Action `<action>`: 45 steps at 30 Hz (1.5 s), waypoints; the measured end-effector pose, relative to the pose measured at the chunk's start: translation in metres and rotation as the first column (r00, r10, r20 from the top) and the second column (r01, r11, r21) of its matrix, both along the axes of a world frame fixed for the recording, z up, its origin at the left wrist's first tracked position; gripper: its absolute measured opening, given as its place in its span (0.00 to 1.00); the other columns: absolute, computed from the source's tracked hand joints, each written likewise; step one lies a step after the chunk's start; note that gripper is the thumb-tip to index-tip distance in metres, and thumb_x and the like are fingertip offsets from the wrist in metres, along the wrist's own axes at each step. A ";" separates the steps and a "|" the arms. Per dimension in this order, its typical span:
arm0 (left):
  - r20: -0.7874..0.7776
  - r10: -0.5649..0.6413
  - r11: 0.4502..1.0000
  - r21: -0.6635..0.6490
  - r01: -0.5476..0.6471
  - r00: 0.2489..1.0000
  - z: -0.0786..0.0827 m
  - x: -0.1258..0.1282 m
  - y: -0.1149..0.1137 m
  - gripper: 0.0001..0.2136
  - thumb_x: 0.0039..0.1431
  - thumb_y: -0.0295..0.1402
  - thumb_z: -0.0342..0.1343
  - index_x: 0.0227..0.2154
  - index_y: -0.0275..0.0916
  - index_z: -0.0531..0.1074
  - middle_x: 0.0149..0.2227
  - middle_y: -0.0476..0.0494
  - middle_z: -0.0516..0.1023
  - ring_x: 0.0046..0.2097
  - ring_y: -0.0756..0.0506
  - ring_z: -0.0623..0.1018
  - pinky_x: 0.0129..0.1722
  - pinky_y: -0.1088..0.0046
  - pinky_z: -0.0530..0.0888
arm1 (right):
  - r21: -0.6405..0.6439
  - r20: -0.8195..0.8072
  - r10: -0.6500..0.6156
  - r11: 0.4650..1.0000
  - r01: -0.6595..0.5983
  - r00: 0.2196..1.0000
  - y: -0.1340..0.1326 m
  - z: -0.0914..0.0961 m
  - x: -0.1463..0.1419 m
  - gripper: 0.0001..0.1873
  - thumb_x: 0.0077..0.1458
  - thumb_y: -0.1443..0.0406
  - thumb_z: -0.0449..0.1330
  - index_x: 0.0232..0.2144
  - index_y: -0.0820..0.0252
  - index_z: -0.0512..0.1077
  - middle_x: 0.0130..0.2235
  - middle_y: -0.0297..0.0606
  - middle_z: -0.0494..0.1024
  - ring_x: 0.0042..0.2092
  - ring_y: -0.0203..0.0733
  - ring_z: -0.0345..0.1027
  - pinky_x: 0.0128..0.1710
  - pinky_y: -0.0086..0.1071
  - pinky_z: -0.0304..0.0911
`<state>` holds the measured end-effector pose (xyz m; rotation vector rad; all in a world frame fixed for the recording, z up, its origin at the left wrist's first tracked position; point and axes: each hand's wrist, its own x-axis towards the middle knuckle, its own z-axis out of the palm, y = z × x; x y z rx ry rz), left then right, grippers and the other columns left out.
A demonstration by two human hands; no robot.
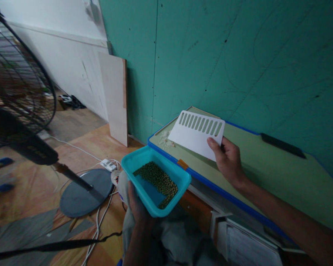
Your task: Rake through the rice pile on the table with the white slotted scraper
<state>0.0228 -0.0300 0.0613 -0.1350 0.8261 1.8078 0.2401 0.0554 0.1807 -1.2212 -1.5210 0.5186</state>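
My left hand (140, 207) supports a turquoise plastic tub (184, 178) from its near left side, above my lap. Small round dried beans (155, 177), mostly green and some tan, lie across the tub's bottom. In my right hand (229, 160) is a flat white plastic scraper (191, 139) with a row of slots along its far edge; my thumb presses on top and the other fingers are beneath. The scraper is tilted over the pale green tabletop (252, 155), just right of a small patch of pale crumbs (166, 139). Whether it touches the top I cannot tell.
The blue-edged table stands against a green wall (197, 55). A black strip (283, 145) lies at its back edge. To my left are a floor fan (19, 85) with a round base (86, 194), white cables (100, 218) and a leaning board (115, 98).
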 end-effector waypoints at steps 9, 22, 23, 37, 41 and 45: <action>0.007 0.009 0.999 -0.049 -0.008 1.000 -0.007 -0.002 0.000 0.19 0.67 0.47 0.57 0.57 0.49 0.78 0.48 0.47 0.87 0.59 0.37 0.79 0.61 0.58 0.73 | -0.037 0.016 0.070 0.997 -0.070 0.997 0.000 -0.001 -0.001 0.19 0.62 0.48 0.63 0.35 0.59 0.76 0.29 0.33 0.74 0.30 0.38 0.64 0.27 0.30 0.60; 0.072 -0.016 1.000 -0.007 0.017 0.997 -0.004 -0.001 0.001 0.20 0.67 0.48 0.56 0.57 0.47 0.79 0.48 0.45 0.86 0.60 0.35 0.78 0.62 0.55 0.72 | -0.029 0.052 0.070 0.997 -0.068 0.996 0.002 -0.002 0.000 0.20 0.62 0.48 0.62 0.36 0.59 0.78 0.29 0.35 0.76 0.30 0.38 0.65 0.28 0.31 0.60; 0.076 -0.023 1.000 -0.006 0.023 0.997 -0.004 -0.001 0.001 0.20 0.67 0.48 0.56 0.57 0.47 0.79 0.49 0.44 0.86 0.61 0.34 0.77 0.62 0.55 0.72 | -0.025 0.044 0.068 0.997 -0.067 0.997 0.002 -0.002 0.000 0.20 0.62 0.48 0.62 0.36 0.59 0.78 0.29 0.34 0.75 0.30 0.38 0.64 0.28 0.31 0.60; 0.060 -0.015 0.999 -0.036 0.017 0.998 -0.004 -0.002 0.001 0.19 0.67 0.46 0.57 0.55 0.46 0.80 0.48 0.46 0.87 0.62 0.35 0.76 0.62 0.57 0.72 | -0.001 0.066 0.043 0.999 -0.043 0.997 -0.001 -0.003 0.001 0.20 0.63 0.48 0.62 0.35 0.59 0.77 0.27 0.32 0.71 0.28 0.36 0.60 0.26 0.31 0.55; 0.028 -0.020 1.000 -0.011 0.020 0.999 0.000 0.000 0.000 0.20 0.68 0.48 0.56 0.56 0.47 0.79 0.50 0.47 0.86 0.62 0.35 0.76 0.61 0.59 0.73 | 0.014 0.085 0.029 0.999 -0.031 0.996 0.001 -0.003 0.000 0.21 0.63 0.48 0.62 0.34 0.60 0.77 0.27 0.32 0.72 0.29 0.36 0.60 0.27 0.31 0.56; -0.001 -0.009 0.999 -0.035 0.009 1.000 -0.001 -0.001 0.001 0.19 0.69 0.47 0.55 0.57 0.47 0.78 0.48 0.45 0.86 0.59 0.36 0.79 0.60 0.58 0.74 | 0.007 0.106 0.039 0.999 -0.039 0.994 0.002 -0.003 0.000 0.21 0.63 0.47 0.61 0.34 0.60 0.77 0.27 0.32 0.72 0.28 0.36 0.60 0.27 0.31 0.55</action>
